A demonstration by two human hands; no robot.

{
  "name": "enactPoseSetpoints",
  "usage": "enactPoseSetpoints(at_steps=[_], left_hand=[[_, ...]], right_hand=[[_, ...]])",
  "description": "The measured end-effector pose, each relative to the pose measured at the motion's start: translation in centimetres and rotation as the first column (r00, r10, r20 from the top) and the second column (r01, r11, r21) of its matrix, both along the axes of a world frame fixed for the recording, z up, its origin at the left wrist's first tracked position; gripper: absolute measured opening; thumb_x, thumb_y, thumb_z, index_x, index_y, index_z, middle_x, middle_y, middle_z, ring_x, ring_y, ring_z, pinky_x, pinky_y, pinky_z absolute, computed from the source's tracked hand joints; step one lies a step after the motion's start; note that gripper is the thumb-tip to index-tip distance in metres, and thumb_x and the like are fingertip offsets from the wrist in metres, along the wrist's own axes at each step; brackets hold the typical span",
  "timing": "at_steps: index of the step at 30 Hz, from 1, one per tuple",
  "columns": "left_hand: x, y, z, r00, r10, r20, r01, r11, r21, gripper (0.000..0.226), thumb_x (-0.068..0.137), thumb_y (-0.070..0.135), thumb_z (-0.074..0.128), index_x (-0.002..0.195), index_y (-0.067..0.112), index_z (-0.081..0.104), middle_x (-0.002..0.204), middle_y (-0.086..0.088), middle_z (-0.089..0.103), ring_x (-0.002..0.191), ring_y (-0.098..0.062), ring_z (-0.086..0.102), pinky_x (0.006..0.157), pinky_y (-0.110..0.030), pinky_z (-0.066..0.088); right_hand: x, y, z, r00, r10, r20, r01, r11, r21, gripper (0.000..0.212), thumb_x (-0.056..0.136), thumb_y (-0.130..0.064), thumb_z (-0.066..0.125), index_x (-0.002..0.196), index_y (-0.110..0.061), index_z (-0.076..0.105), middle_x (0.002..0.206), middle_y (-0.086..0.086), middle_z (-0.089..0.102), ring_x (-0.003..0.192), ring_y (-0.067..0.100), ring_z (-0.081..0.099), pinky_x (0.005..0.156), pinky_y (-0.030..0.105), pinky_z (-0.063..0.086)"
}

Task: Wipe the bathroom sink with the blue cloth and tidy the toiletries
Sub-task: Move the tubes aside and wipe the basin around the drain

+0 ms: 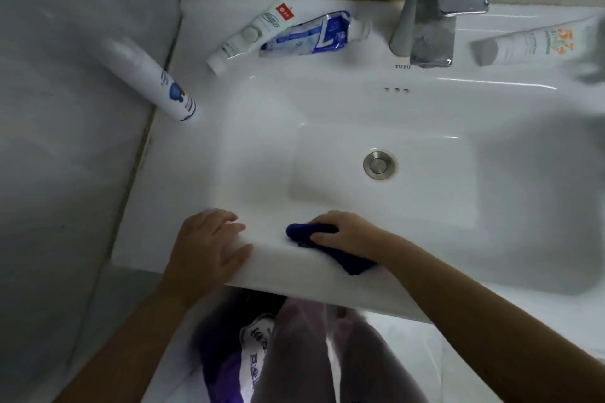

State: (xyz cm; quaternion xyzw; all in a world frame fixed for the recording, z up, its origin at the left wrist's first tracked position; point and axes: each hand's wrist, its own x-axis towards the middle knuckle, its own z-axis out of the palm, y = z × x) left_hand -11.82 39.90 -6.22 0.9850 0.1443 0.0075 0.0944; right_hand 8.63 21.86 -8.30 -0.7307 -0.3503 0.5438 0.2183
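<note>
A white sink (343,114) fills the view. My right hand (347,232) presses the dark blue cloth (355,263) on the sink's front rim. My left hand (209,245) lies flat on the same rim to the left, fingers spread, holding nothing. On the back ledge lie a white tube (252,31) and a crumpled blue tube (311,34). A white spray bottle (154,75) stands at the left corner. Another white tube (537,41) lies right of the faucet.
The chrome faucet (435,6) rises at the back middle. A round metal drain (379,164) sits in the basin floor. Grey tiled walls close in on the left and back. Below the rim are my legs and a purple bag (235,350).
</note>
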Motion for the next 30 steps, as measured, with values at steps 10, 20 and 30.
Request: enactPoseSetpoints(at_steps=[10,20,30], left_hand=[[-0.8,-0.1,-1.1,0.991,0.024,0.135,-0.029,0.999,0.034,0.039,0.089,0.044,0.044,0.087,0.013,0.067,0.098,-0.006,0.064,0.106,-0.025,0.054,0.092,-0.037,0.036],[-0.9,-0.3,-1.2,0.989,0.055,0.135,-0.055,0.998,-0.002,0.039,0.087,0.044,0.046,0.094,0.011,0.066,0.104,-0.008,0.064,0.111,-0.025,0.051,0.095,-0.038,0.036],[-4.6,-0.9,-0.3,0.911,0.401,0.095,-0.393,0.915,-0.091,0.073,0.088,0.061,0.033,0.129,0.002,0.044,0.136,-0.018,0.046,0.127,-0.027,0.036,0.105,-0.033,0.023]], right_hand=[[-1.6,5.5,-3.3,0.977,0.013,0.212,-0.004,0.999,-0.045,0.040,0.094,-0.035,0.046,0.133,-0.028,0.044,0.123,0.009,0.046,0.110,0.030,0.049,0.088,0.029,0.035],[0.5,3.0,-3.5,0.952,-0.026,0.304,0.053,0.995,-0.083,0.038,0.093,-0.030,0.049,0.131,-0.026,0.047,0.117,0.009,0.048,0.108,0.028,0.050,0.088,0.029,0.035],[-3.1,4.9,2.0,1.000,0.017,-0.017,-0.016,0.998,0.062,0.018,0.092,-0.028,0.051,0.109,-0.032,0.058,0.107,-0.002,0.062,0.100,0.021,0.058,0.090,0.034,0.044]])
